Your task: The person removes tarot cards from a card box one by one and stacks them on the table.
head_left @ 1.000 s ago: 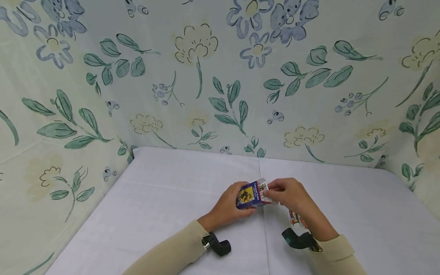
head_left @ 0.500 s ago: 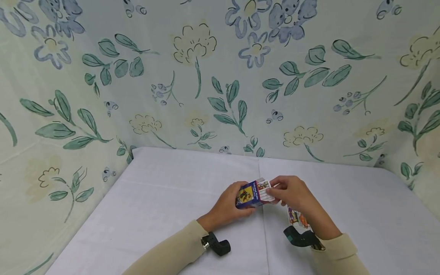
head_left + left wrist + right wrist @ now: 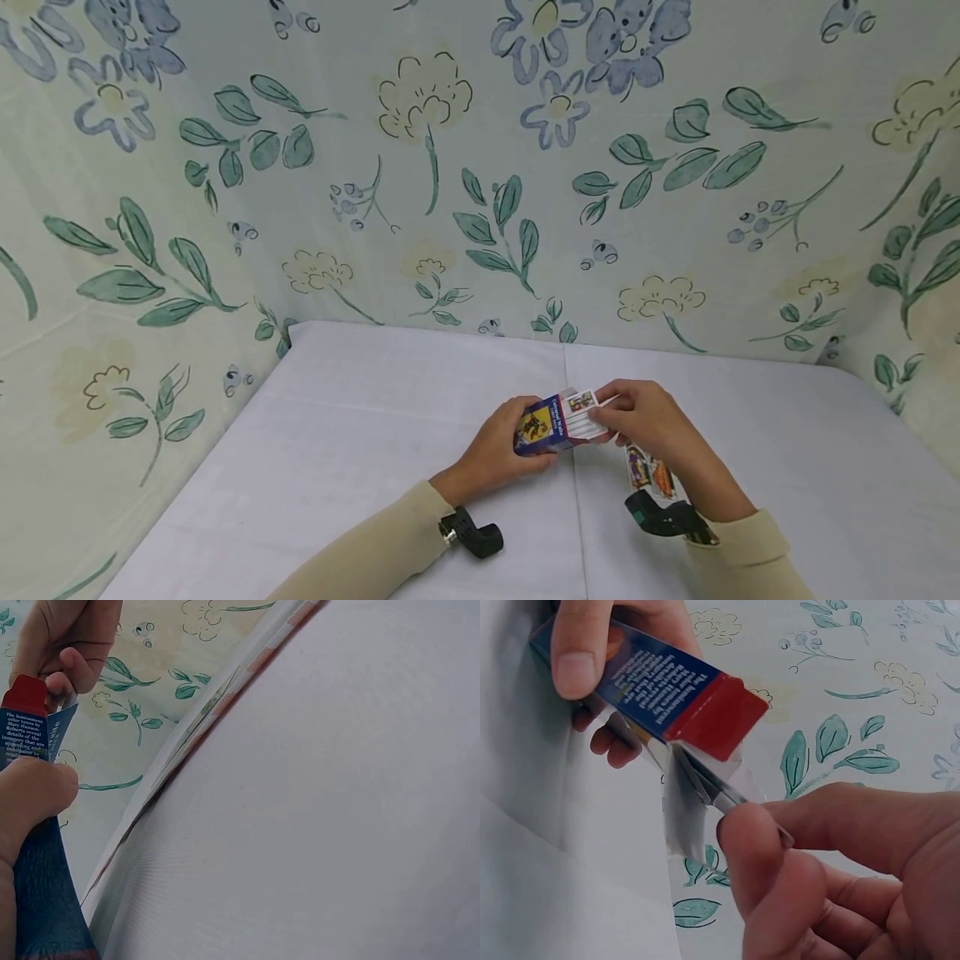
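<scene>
My left hand [image 3: 487,446] grips a small blue card box [image 3: 536,427] with a yellow picture on its front, held tilted above the table. Its open end points right, where white-edged cards [image 3: 587,418] stick out. Thumb and fingers of my right hand [image 3: 651,418] pinch the protruding cards. In the right wrist view, a red end flap [image 3: 724,716] stands out from the box, and the cards [image 3: 731,796] run from the opening to my right fingertips. The left wrist view shows my left thumb [image 3: 37,791] across the box's printed side.
More picture cards [image 3: 651,475] lie on the white-covered table [image 3: 390,392] below my right wrist, partly hidden by it and the black wrist camera [image 3: 663,515]. Another black camera [image 3: 476,535] sits on my left wrist. Floral cloth [image 3: 450,167] hangs behind the table.
My right hand has moved a little to the right and up, drawing the cards further out of the box. The left hand and box stay almost where they were.
</scene>
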A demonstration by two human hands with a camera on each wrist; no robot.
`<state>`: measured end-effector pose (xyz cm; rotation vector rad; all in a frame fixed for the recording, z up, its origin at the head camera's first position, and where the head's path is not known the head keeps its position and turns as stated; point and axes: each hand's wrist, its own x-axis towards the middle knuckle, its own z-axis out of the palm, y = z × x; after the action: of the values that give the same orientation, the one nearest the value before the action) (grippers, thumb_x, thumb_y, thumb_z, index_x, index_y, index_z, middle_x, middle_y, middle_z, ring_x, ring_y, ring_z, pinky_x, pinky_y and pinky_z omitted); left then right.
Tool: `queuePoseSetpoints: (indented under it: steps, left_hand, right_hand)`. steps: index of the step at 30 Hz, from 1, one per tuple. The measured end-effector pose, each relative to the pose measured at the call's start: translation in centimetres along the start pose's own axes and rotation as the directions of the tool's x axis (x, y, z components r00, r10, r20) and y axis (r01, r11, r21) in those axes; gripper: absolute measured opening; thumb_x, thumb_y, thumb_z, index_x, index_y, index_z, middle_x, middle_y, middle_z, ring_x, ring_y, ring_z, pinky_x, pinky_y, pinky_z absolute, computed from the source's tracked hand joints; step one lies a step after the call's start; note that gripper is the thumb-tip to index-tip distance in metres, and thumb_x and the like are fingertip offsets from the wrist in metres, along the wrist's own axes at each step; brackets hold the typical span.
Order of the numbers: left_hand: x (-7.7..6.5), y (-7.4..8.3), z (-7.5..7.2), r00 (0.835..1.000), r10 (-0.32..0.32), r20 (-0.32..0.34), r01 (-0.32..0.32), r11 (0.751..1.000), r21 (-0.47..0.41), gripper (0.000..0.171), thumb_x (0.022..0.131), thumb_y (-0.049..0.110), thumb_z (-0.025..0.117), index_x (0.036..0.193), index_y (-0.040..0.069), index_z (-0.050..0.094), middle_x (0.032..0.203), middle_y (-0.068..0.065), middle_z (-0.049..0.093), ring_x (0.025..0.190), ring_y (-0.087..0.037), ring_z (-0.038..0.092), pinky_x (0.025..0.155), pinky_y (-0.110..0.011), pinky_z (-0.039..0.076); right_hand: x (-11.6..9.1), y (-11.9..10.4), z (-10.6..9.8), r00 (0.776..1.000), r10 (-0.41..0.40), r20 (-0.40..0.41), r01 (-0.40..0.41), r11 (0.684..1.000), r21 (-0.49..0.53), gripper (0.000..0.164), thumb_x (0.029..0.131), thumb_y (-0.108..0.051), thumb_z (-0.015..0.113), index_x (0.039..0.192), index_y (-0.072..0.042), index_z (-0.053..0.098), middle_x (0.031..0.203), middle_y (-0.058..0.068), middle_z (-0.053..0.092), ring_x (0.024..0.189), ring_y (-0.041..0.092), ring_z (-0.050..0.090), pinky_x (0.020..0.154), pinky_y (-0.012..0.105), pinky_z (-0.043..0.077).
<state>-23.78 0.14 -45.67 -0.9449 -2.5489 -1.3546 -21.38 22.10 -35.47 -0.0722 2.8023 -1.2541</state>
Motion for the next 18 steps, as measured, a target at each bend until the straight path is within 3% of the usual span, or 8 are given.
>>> queuePoseSetpoints:
  steps: [18]
  left_hand:
    - [0.0,0.1,0.0,1.0,-0.007,0.004,0.007,1.0,0.003,0.072,0.082,0.041,0.074,0.14,0.017,0.039,0.129,0.003,0.05,0.109,-0.008,0.048,0.093,-0.026,0.044]
  right_hand:
    - [-0.3,0.3,-1.4,1.0,-0.017,-0.009,0.017,1.0,0.0,0.036,0.089,-0.019,0.068,0.117,0.002,0.06,0.093,0.012,0.071,0.069,0.024,0.066,0.064,0.039,0.055]
